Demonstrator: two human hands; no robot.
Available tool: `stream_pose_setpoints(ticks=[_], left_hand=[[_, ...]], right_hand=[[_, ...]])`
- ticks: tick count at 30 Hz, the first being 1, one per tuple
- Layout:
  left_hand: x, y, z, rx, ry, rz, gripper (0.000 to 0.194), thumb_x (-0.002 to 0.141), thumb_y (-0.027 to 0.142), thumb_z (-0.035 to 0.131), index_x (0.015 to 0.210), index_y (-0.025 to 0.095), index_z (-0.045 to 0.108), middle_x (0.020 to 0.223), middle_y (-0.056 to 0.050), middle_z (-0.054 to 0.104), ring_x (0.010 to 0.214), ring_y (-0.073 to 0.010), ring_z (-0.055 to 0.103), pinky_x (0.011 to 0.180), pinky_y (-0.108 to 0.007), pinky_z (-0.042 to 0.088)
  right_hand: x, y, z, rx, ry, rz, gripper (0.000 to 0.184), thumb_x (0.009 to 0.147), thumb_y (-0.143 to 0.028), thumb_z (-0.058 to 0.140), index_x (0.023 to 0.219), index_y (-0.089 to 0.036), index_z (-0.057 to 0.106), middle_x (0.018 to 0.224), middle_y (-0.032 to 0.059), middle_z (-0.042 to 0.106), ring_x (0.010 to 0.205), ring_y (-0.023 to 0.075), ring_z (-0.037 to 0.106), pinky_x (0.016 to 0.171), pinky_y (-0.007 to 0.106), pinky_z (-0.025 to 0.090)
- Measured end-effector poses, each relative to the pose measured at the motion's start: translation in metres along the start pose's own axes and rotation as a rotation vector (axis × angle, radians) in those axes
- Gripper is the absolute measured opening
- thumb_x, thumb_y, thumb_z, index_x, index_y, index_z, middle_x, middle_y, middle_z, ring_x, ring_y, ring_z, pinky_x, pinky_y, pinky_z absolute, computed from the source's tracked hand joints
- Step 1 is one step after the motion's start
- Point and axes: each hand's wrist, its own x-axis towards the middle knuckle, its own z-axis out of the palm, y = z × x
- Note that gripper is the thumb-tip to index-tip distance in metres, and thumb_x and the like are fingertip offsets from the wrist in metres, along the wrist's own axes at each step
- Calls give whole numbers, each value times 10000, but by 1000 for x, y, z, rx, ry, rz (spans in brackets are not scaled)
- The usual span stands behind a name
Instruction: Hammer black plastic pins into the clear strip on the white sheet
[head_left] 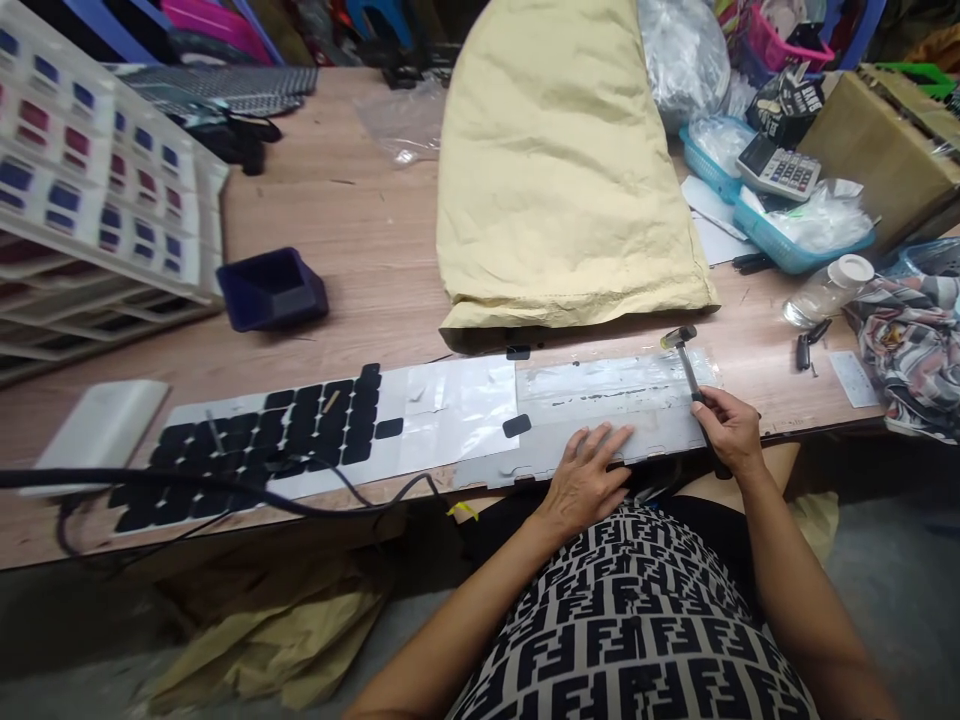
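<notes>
My right hand [729, 428] is wrapped round the dark handle of a small hammer [688, 375], whose head rests at or just above the far right part of a grey-white board [585, 405]. Near the board's front edge, my left hand [589, 478] lies with its fingers stretched out on the surface. Left of the board, a white sheet [457, 410] carries rows of black rounded patches [300, 425]. One loose black patch [517, 426] lies at the sheet's right edge, and another [517, 353] sits farther back.
A large yellowish paper sack [570, 180] lies behind the board. To the left stand a purple bin [274, 290], a white plastic crate [112, 170] and a white box [105, 425] near a black cable [247, 490]. Blue baskets [806, 235], a calculator [780, 165] and a jar [825, 290] occupy the right.
</notes>
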Motion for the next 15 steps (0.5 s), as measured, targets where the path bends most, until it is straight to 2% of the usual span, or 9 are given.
stream_pose_setpoints(ticks=[2, 4, 7, 9, 11, 13, 15], left_hand=[[5, -4, -7, -107, 43, -49, 145, 831, 383, 732, 900, 259, 761, 1459, -64, 554, 1345, -337, 452, 1089, -531, 367], [14, -17, -15, -190, 106, -160, 145, 859, 381, 696, 894, 256, 760, 1250, -58, 684, 1207, -286, 554, 1027, -473, 427], [37, -57, -27, -157, 199, -446, 184, 917, 313, 589, 976, 224, 739, 941, -51, 730, 915, -231, 623, 887, -405, 480], [56, -90, -36, -44, 258, -698, 223, 910, 295, 566, 1043, 211, 723, 933, -68, 711, 898, -251, 604, 856, -398, 473], [75, -122, -44, 60, 282, -887, 236, 910, 283, 536, 1042, 201, 714, 975, -96, 693, 954, -279, 592, 865, -399, 458], [91, -145, -50, 125, 263, -1001, 219, 899, 283, 531, 992, 193, 708, 1019, -120, 681, 1008, -298, 586, 870, -398, 452], [105, -158, -52, 153, 233, -1076, 211, 881, 323, 552, 947, 195, 706, 1042, -132, 683, 1031, -310, 593, 856, -397, 459]], right_hand=[[0, 2, 0, -1, 3, -3, 320, 850, -374, 669, 1071, -163, 767, 776, 31, 709, 589, 142, 586, 579, 273, 517], [0, 4, 0, -1, 6, -4, 327, 848, -377, 675, 1079, -164, 765, 780, 31, 710, 592, 142, 586, 583, 272, 519], [0, 6, 1, -5, 6, -2, 331, 848, -380, 677, 1082, -162, 765, 778, 30, 710, 586, 139, 576, 579, 270, 516], [0, 5, 1, -6, 3, -4, 328, 851, -380, 672, 1078, -162, 765, 777, 30, 708, 585, 138, 572, 574, 269, 514], [1, 3, 0, -7, 2, -9, 319, 849, -377, 671, 1067, -164, 766, 778, 30, 708, 585, 139, 575, 570, 272, 516], [1, 2, -1, -8, 4, -16, 309, 843, -375, 674, 1049, -165, 769, 773, 31, 709, 583, 143, 581, 565, 275, 520], [1, 0, -1, -8, 5, -21, 302, 839, -374, 677, 1037, -166, 771, 765, 32, 711, 582, 147, 589, 562, 277, 525]])
